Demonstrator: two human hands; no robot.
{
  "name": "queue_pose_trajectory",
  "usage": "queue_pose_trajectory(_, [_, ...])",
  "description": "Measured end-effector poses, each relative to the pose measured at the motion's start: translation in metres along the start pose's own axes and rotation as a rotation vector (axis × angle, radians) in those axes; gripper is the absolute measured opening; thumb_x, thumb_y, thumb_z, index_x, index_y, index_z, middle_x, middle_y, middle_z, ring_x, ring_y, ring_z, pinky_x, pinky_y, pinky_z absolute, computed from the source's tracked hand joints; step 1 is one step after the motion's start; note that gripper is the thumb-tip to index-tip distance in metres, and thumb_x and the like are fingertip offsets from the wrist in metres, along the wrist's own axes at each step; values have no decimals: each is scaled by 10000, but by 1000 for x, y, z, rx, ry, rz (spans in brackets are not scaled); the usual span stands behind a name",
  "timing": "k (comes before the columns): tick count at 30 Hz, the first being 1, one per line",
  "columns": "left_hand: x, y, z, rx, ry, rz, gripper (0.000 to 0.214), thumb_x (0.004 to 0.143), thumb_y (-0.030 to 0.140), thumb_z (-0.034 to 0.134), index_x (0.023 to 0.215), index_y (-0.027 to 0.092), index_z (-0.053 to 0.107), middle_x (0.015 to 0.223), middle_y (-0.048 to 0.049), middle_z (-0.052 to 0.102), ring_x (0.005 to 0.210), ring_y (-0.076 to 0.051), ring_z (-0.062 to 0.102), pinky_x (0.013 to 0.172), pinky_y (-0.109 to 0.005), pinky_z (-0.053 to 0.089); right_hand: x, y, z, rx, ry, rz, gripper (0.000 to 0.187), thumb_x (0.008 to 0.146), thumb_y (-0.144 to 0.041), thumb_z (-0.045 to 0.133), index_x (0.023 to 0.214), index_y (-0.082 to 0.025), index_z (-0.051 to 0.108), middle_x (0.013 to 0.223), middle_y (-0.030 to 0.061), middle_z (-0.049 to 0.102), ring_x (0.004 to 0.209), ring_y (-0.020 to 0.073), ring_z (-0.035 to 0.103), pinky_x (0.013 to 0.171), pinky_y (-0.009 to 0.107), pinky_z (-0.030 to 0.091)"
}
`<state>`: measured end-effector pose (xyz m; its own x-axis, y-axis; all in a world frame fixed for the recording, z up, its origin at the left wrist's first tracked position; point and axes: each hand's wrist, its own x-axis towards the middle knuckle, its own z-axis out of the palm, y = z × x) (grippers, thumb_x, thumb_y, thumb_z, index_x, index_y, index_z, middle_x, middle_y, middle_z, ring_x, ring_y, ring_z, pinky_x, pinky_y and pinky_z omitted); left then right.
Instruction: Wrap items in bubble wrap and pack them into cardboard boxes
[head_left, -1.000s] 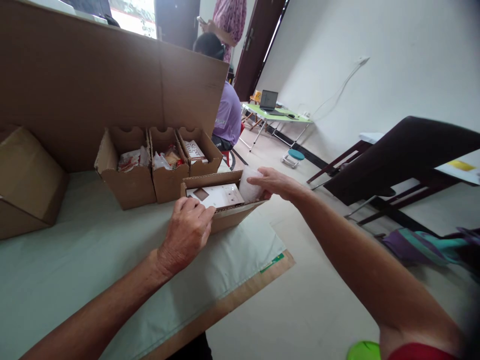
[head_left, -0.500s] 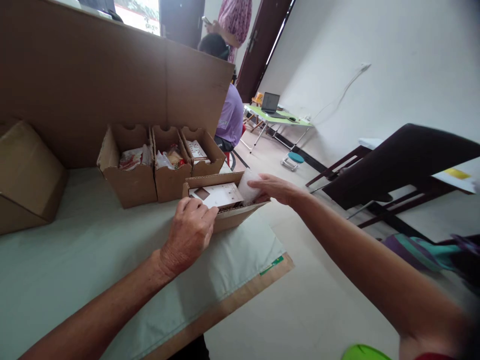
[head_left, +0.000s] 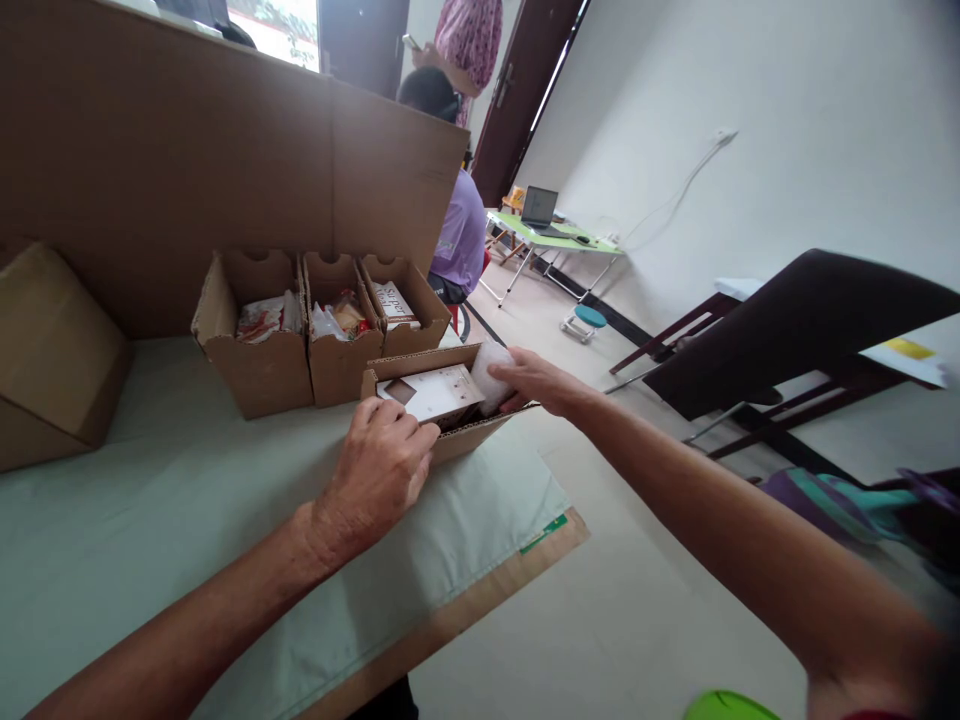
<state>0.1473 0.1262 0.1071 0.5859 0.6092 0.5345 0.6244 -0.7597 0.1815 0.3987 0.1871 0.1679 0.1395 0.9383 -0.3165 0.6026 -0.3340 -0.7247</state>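
A long open cardboard box (head_left: 480, 437) lies near the table's right edge. My left hand (head_left: 384, 455) is closed on its near rim at the left end. Inside, a white carton (head_left: 439, 392) with a dark diamond-shaped mark lies along the left part. At the right end, my right hand (head_left: 531, 380) grips a piece of whitish translucent wrap (head_left: 489, 378), perhaps foam or bubble wrap, which stands partly above the rim. The right fingertips are partly hidden behind the wrap and the box wall.
Behind stand three cardboard bins with packets (head_left: 262, 318), mixed bags (head_left: 341, 318) and a white printed box (head_left: 395, 303). A tall cardboard panel (head_left: 225, 170) rises behind them. Another carton (head_left: 60, 350) sits at left. Beyond are a seated person (head_left: 459, 235) and a standing person (head_left: 469, 45).
My right hand and the wrap have shifted slightly left, a little deeper into the box. The left hand stays on the near rim.
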Motion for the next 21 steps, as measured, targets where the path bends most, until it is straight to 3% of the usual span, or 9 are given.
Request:
queue_pose_trajectory(3, [13, -4, -17, -170, -111, -39, 263, 963, 381, 571, 898, 187, 736, 907, -82, 730, 949, -279, 628, 899, -458, 434, -7, -2, -10, -191, -24, 2, 176, 828, -274, 637, 986, -198, 626, 798, 45, 713, 682, 206, 658, 519, 272, 501])
queue_pose_trajectory(6, [36, -10, -28, -317, -270, -67, 439, 1038, 380, 375, 898, 200, 749, 951, -71, 743, 922, -236, 644, 845, -393, 454, -11, -6, -17, -555, 2, -70, 197, 821, -277, 645, 989, -177, 666, 781, 47, 714, 711, 201, 653, 564, 262, 466])
queue_pose_trajectory(10, [60, -14, -23, -291, -425, 3, 474, 1027, 444, 362, 1009, 201, 768, 1041, -95, 743, 974, -257, 655, 840, -380, 460, -7, -12, -13, -850, -10, -112, 236, 860, -216, 588, 1067, -155, 686, 849, 77, 749, 798, 217, 679, 669, 271, 455])
queue_pose_trajectory(13, [63, -11, -16, -210, -528, 40, 558, 1017, 537, 360, 936, 180, 782, 953, -113, 742, 927, -288, 662, 835, -420, 453, 2, -14, -2, -954, 46, -91, 265, 906, -205, 540, 1127, -125, 662, 1037, 143, 754, 936, 246, 687, 726, 284, 453])
queue_pose_trajectory(16, [59, -5, -15, -160, -563, 67, 609, 1031, 549, 322, 861, 176, 772, 949, -116, 741, 935, -301, 658, 868, -466, 435, 8, -15, 1, -981, 31, -75, 235, 916, -254, 566, 1090, -126, 659, 1150, 179, 724, 1021, 273, 678, 766, 294, 469])
queue_pose_trajectory(21, [56, 0, -17, -108, -587, 78, 571, 1046, 511, 325, 913, 166, 760, 978, -110, 752, 997, -313, 656, 918, -508, 417, 0, -16, -17, -569, -267, 21, 119, 901, -268, 568, 886, -173, 637, 823, 64, 717, 675, 178, 656, 600, 260, 486])
